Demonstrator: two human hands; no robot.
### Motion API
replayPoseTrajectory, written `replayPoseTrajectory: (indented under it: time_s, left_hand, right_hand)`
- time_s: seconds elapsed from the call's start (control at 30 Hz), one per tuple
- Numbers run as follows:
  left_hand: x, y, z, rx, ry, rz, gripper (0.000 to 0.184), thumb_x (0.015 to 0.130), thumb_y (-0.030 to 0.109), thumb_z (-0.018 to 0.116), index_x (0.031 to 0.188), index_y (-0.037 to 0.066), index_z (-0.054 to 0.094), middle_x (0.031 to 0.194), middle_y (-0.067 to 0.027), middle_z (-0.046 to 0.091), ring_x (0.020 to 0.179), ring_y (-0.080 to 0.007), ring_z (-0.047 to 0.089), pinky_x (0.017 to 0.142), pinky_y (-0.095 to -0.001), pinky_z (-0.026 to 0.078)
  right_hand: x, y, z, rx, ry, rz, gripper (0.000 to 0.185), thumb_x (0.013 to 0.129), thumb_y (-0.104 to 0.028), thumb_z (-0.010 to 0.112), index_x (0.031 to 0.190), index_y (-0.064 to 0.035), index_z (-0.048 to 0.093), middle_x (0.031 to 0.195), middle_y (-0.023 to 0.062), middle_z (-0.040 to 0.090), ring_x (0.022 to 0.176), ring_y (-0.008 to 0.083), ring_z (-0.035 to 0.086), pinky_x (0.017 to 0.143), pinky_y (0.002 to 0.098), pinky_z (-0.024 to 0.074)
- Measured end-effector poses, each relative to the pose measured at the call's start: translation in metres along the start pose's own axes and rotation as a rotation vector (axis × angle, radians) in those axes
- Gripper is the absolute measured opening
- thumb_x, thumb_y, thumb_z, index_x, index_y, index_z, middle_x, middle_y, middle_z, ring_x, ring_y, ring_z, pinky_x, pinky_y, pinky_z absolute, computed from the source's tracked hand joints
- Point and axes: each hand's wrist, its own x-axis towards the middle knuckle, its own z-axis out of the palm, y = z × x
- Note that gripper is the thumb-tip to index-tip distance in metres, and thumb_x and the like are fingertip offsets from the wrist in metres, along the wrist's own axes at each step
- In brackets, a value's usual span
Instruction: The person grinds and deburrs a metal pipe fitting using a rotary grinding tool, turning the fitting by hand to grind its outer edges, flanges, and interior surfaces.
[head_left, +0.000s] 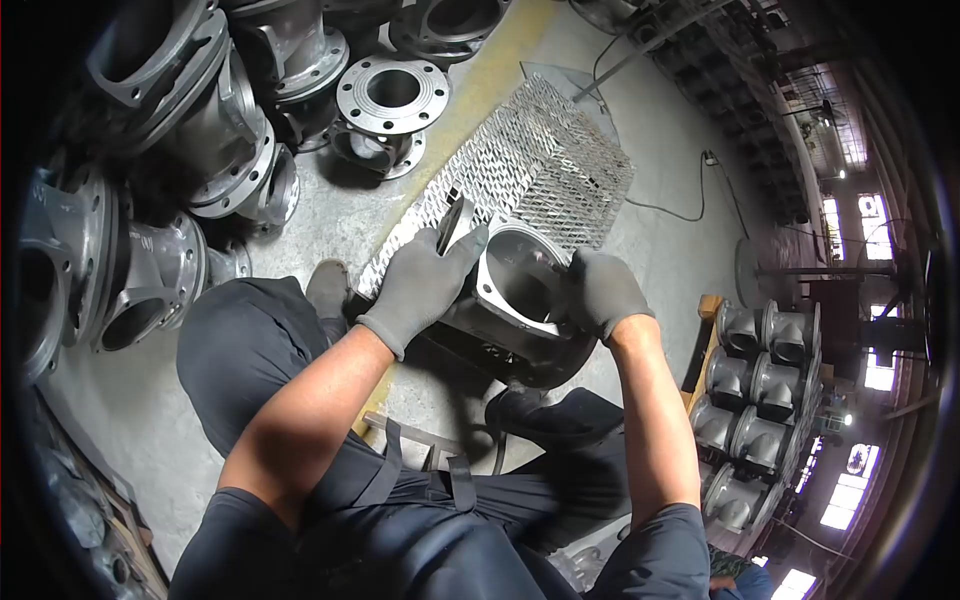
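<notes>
A large metal valve body [500, 345] with a round open bore lies between the person's knees, its flanged opening facing up. My left hand [425, 275], in a grey glove, is at the left side of the opening, its fingers closed round a round metal disc [455, 225] that stands on edge. My right hand [605, 290], also gloved in grey, is closed at the right rim of the opening. What its fingers hold, if anything, is hidden. A patterned metal plate [540, 160] lies on the floor beyond the body.
Several flanged castings [392, 92] stand on the floor at the upper left. Stacked pipe fittings [760, 400] sit at the right beside a wooden beam [703, 345]. A dark cable [675, 215] runs over the floor. Part of another person [740, 578] shows at the lower right.
</notes>
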Motion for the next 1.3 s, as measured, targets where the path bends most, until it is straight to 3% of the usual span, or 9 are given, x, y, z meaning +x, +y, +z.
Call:
replayPoseTrajectory:
  time_s: [0.2,0.53,0.63,0.73,0.93,1.03,1.13,1.2,1.3]
  left_hand:
    - [0.001,-0.007,0.002,0.01,0.034,0.049,0.073,0.102,0.063,0.068,0.108,-0.01,0.073,0.093,-0.0277,0.076,0.091,-0.0395,0.076,0.086,-0.0473,0.058]
    - [0.0,0.0,0.0,-0.002,0.024,0.05,0.07,0.103,0.06,0.069,0.103,-0.01,0.071,0.083,-0.0235,0.074,0.079,-0.0315,0.077,0.073,-0.0444,0.059]
    - [-0.008,0.017,-0.007,-0.156,-0.093,-0.133,0.072,0.102,0.062,0.069,0.103,-0.01,0.071,0.085,-0.0248,0.075,0.083,-0.035,0.077,0.079,-0.0462,0.059]
    - [0.002,-0.007,0.003,0.009,0.043,0.097,0.071,0.103,0.06,0.069,0.103,-0.011,0.07,0.083,-0.0255,0.074,0.077,-0.0334,0.077,0.073,-0.0445,0.06]
    - [0.014,-0.032,0.013,-0.078,-0.008,0.03,0.068,0.104,0.057,0.07,0.107,-0.011,0.07,0.086,-0.0211,0.075,0.077,-0.0263,0.078,0.068,-0.0397,0.061]
    - [0.007,-0.016,0.006,-0.11,-0.022,0.025,0.071,0.104,0.059,0.07,0.108,-0.011,0.071,0.089,-0.0196,0.076,0.084,-0.0278,0.078,0.076,-0.0415,0.061]
    - [0.005,-0.009,0.005,-0.024,-0.001,0.028,0.07,0.104,0.058,0.07,0.11,-0.012,0.071,0.09,-0.0221,0.076,0.086,-0.0295,0.078,0.076,-0.0424,0.061]
    - [0.007,-0.009,0.004,0.042,0.012,0.008,0.071,0.104,0.059,0.068,0.112,-0.012,0.071,0.094,-0.0273,0.076,0.089,-0.0351,0.078,0.079,-0.0444,0.06]
    - [0.006,-0.016,0.004,0.094,0.048,0.129,0.072,0.105,0.06,0.066,0.111,-0.012,0.071,0.092,-0.0275,0.076,0.088,-0.0368,0.078,0.079,-0.0447,0.059]
  right_hand:
    - [-0.007,-0.012,-0.018,0.063,-0.097,0.029,0.028,0.095,-0.024,0.07,0.106,0.0024,0.072,0.104,0.032,0.074,0.106,0.051,0.071,0.091,0.0557,0.056]
    - [-0.01,-0.004,-0.002,0.035,0.015,0.047,0.023,0.096,-0.021,0.073,0.103,0.0013,0.074,0.099,0.0282,0.076,0.1,0.0477,0.075,0.086,0.0501,0.0585]
    - [-0.008,-0.003,-0.006,0.056,-0.015,0.058,0.027,0.095,-0.024,0.075,0.103,0.0017,0.074,0.099,0.0279,0.077,0.099,0.0466,0.075,0.086,0.0502,0.0587]
    - [-0.003,-0.009,-0.011,0.004,-0.081,0.014,0.025,0.094,-0.022,0.07,0.104,0.0019,0.073,0.106,0.0315,0.075,0.107,0.0497,0.072,0.092,0.056,0.0565]
    - [0.004,-0.025,-0.019,-0.161,-0.284,0.072,0.024,0.094,-0.02,0.069,0.105,-0.0002,0.077,0.108,0.0307,0.075,0.109,0.0487,0.072,0.093,0.056,0.0566]
    - [0.001,-0.006,-0.005,-0.042,-0.11,0.059,0.043,0.072,-0.026,0.094,0.101,0.0015,0.077,0.097,0.0272,0.078,0.096,0.0441,0.077,0.085,0.0478,0.0599]
    - [-0.007,-0.011,-0.008,-0.071,-0.027,0.037,0.041,0.076,-0.025,0.091,0.102,0.0022,0.076,0.095,0.0269,0.078,0.095,0.0452,0.077,0.084,0.0476,0.0602]
    - [-0.01,-0.022,-0.016,-0.075,-0.104,0.025,0.024,0.095,-0.021,0.069,0.105,-0.0015,0.077,0.111,0.0284,0.076,0.106,0.0469,0.074,0.092,0.0558,0.0578]
    - [0.001,-0.03,-0.019,-0.253,-0.25,-0.003,0.023,0.096,-0.019,0.068,0.106,-0.0019,0.078,0.11,0.0281,0.077,0.108,0.0452,0.075,0.092,0.0551,0.0591]
